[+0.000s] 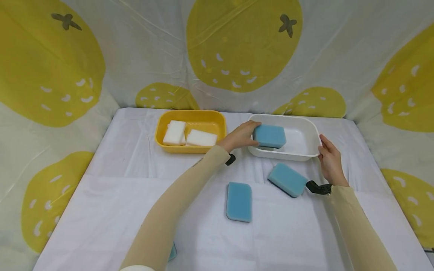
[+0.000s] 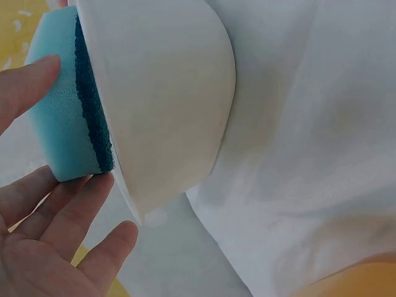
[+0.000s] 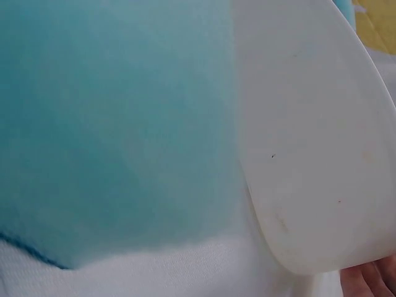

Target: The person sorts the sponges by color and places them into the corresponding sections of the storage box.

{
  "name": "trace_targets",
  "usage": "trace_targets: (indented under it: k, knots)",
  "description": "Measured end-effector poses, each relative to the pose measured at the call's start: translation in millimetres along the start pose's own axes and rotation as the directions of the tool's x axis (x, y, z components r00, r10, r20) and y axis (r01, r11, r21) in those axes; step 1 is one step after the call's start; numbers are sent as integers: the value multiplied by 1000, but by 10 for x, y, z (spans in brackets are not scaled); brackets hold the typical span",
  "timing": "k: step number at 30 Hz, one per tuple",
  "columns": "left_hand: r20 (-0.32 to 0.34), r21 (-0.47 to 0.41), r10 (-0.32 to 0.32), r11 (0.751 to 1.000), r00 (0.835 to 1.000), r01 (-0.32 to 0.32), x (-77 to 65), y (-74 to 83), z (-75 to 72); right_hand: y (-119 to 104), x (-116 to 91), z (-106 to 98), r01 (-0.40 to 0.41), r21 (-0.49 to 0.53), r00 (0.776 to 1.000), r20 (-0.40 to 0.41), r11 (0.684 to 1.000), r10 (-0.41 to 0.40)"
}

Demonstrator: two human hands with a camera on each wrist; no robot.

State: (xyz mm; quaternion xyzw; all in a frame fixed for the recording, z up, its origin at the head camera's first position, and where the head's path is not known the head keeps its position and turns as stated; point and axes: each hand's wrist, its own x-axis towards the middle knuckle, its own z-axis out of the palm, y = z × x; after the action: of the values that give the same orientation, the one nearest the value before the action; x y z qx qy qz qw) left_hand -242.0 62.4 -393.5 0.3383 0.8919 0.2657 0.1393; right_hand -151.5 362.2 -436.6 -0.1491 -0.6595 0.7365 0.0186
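In the head view my left hand [image 1: 241, 136] grips a blue sponge [image 1: 269, 136] by its left end, over the left part of a white tub [image 1: 303, 141]. The left wrist view shows the thumb on the light blue face of this sponge [image 2: 59, 117] and fingers along its edge, its dark scouring layer towards the tub's rim. At the tub's right end my right hand [image 1: 330, 160] holds the rim. A second blue sponge [image 1: 288, 180] lies slanted in front of the tub, and a third blue sponge [image 1: 239, 202] lies nearer me.
Left of the white tub stands a yellow tub [image 1: 190, 149] with white sponge blocks [image 1: 201, 138] in it. Another blue piece [image 1: 173, 252] shows partly behind my left forearm. White cloth [image 1: 210, 233] covers the table, and a lemon-patterned curtain [image 1: 149, 56] hangs behind and at both sides.
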Motion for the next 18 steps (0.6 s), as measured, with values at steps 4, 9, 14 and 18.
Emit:
trace_targets:
  k: [4,9,14,18]
  knots:
    - [8,18,-6,1000,1000,6,44,-1,49,4,-6,-10,13,19,1000,6,1000,-13]
    - [4,37,-16,999,1000,16,94,-7,85,12,-8,-20,26,22,1000,11,999,-27]
    - [11,69,-32,997,999,31,158,-16,115,24,-7,-23,22,27,1000,14,999,-22]
    - [14,94,-36,995,999,34,204,-14,126,31,-8,-27,16,29,1000,11,999,-16]
